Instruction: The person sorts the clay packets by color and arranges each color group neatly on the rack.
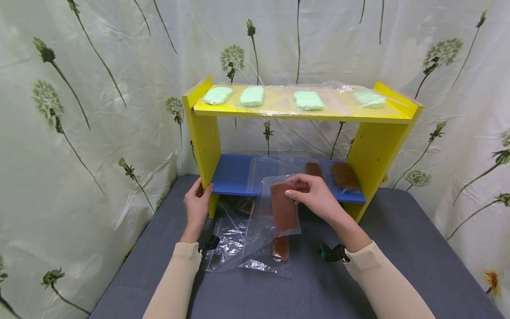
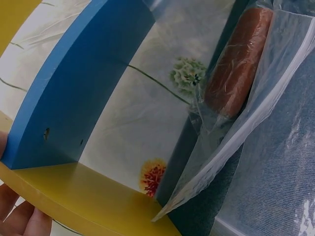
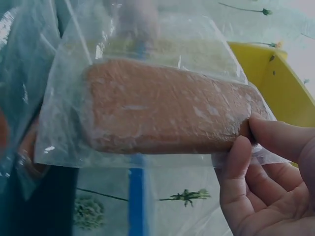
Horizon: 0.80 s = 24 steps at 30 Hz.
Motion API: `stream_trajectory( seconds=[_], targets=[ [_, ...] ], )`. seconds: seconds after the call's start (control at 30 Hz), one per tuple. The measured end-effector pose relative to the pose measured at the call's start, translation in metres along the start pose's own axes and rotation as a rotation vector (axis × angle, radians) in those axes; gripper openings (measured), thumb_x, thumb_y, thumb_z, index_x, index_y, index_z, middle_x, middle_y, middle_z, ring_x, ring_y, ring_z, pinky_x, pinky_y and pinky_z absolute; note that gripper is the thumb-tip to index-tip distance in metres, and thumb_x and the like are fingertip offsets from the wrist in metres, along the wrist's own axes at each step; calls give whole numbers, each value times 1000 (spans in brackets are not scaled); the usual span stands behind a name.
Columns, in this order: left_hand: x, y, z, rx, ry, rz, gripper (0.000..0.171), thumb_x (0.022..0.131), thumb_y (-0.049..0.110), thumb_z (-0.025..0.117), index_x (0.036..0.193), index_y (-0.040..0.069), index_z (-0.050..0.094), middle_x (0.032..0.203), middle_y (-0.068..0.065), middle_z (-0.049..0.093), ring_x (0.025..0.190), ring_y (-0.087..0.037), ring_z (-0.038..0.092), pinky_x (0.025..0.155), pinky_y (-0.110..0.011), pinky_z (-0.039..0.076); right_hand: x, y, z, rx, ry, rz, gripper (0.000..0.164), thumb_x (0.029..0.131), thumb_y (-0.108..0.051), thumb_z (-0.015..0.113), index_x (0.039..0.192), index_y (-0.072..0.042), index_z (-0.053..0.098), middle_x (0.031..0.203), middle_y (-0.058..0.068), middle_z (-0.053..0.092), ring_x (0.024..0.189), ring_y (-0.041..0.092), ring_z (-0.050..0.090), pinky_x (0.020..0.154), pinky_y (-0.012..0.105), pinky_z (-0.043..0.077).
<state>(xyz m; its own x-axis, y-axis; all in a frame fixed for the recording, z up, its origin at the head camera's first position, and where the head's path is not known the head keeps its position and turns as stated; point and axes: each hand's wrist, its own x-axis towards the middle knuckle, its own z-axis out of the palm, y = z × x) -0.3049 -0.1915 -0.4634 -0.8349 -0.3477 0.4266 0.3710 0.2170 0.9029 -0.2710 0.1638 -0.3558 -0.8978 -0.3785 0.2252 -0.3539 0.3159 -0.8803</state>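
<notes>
My right hand (image 1: 316,197) pinches one end of a flat brown block (image 1: 283,206) sealed in a clear plastic bag, thumb on one face. In the right wrist view the block (image 3: 167,108) spans the middle, above the thumb and fingertips. With my left hand (image 1: 197,204) I grip the front edge of the shelf unit's yellow side panel (image 1: 203,146), beside the blue lower shelf (image 1: 235,175). The left wrist view catches only some fingers (image 2: 37,223) at the panel's edge. Below the held block, another bagged brown block (image 1: 280,249) lies on the grey surface.
Two more brown blocks lie at the right of the blue shelf, one of them a wide block (image 1: 344,176). Several pale green blocks in clear film, including one block (image 1: 308,100), rest on the yellow top shelf (image 1: 279,113). A dandelion-print curtain (image 1: 99,146) hangs behind.
</notes>
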Motion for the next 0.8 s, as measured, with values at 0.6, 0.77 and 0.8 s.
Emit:
stream_trajectory(
  seconds=[0.6, 0.77, 0.8],
  targets=[
    [-3, 16, 1, 13, -8, -8, 44, 98, 18, 69, 141, 13, 60, 127, -14, 67, 111, -26, 66, 91, -31, 54, 55, -15, -25, 229, 254, -72, 24, 96, -10, 69, 113, 6, 63, 109, 23, 65, 95, 36, 68, 80, 41, 59],
    [-10, 40, 0, 31, -9, -4, 43, 98, 11, 67, 140, 6, 60, 126, -18, 66, 109, -28, 66, 90, -29, 54, 71, -5, -25, 190, 332, -78, 27, 96, -5, 67, 123, 0, 64, 111, 21, 66, 97, 32, 70, 82, 37, 58],
    [-9, 39, 1, 31, -8, -6, 43, 98, 11, 67, 140, 6, 60, 125, -18, 66, 109, -28, 66, 90, -28, 54, 76, 2, -25, 182, 347, -79, 29, 96, -5, 67, 125, -2, 64, 111, 21, 67, 96, 30, 70, 82, 36, 58]
  ],
)
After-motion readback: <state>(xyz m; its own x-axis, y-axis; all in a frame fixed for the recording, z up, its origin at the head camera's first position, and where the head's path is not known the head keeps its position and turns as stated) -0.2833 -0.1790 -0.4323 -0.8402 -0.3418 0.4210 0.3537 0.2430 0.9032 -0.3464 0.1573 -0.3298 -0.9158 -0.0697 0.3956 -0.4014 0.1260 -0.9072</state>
